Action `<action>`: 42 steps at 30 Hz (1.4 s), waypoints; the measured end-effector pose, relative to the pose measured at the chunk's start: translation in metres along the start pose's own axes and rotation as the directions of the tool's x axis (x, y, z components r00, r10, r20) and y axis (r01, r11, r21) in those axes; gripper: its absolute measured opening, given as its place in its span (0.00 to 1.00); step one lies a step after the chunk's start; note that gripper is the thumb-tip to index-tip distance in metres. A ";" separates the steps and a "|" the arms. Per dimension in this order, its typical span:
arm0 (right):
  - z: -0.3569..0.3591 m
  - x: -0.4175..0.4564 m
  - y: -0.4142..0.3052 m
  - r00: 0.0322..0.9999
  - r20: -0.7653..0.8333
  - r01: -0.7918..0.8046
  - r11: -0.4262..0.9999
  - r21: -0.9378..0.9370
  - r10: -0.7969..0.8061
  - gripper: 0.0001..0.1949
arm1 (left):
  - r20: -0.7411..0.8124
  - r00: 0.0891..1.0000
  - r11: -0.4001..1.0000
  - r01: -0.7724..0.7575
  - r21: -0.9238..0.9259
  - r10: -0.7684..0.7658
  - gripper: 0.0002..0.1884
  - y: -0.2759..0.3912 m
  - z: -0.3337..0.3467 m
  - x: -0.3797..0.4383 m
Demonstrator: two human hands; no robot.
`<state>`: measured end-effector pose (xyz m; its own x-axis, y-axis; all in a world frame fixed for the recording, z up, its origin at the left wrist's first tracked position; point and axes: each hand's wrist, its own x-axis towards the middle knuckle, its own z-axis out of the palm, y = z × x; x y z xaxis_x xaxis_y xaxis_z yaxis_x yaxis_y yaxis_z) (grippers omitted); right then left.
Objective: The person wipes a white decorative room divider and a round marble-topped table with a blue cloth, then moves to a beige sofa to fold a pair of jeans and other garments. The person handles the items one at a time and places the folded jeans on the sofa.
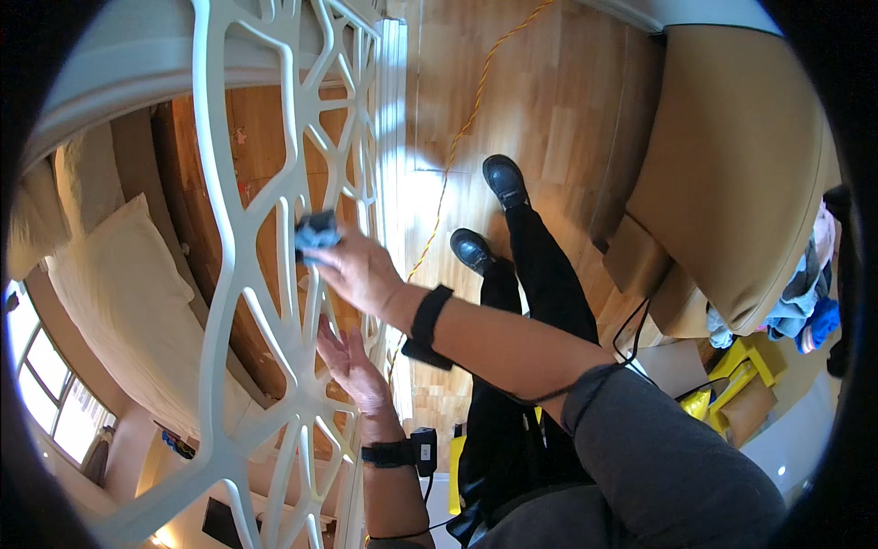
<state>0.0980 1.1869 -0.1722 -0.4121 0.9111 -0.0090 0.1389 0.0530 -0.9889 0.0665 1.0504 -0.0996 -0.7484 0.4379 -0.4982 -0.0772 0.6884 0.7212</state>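
Note:
In front of me stands a white lattice screen with branching, irregular openings. My right hand grips a blue and dark grey cloth or pad, blurred and pressed to or just before the screen's slim bars. Lower down, my left hand has its fingers raised and partly spread beside the bars. Its fingertips seem to rest on the lattice, though exact contact is hard to tell. Black straps circle both wrists, and a small black box sits on the left one.
Beyond the lattice lies a bed with pale bedding. A twisted yellow-orange cord crosses the wooden floor near my shoes. At the right are a tan upholstered seat, piled clothes and a yellow step stool.

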 end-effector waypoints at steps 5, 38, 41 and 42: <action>-0.013 -0.019 0.012 0.908 0.336 -0.342 0.904 0.257 0.249 0.14 | -0.018 0.995 0.946 -0.086 0.312 0.096 0.39 -0.003 0.012 -0.006; -0.028 0.094 0.050 0.909 0.197 -0.411 0.864 0.290 0.366 0.08 | 0.150 0.914 0.694 -0.385 0.608 0.376 0.33 0.053 0.059 0.058; -0.029 0.126 0.054 0.978 -0.086 -0.181 0.980 0.078 0.188 0.15 | 0.122 0.927 0.714 -0.353 0.605 0.354 0.33 0.053 0.061 0.057; -0.029 0.129 0.057 0.973 -0.060 -0.218 0.973 0.072 0.223 0.16 | 0.111 0.933 0.725 -0.338 0.601 0.343 0.33 0.053 0.062 0.057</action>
<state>0.0789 1.3195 -0.2257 -0.3163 0.9227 -0.2203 0.1607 -0.1768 -0.9711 0.0603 1.1477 -0.1192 -0.6512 0.7089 -0.2709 0.5927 0.6980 0.4018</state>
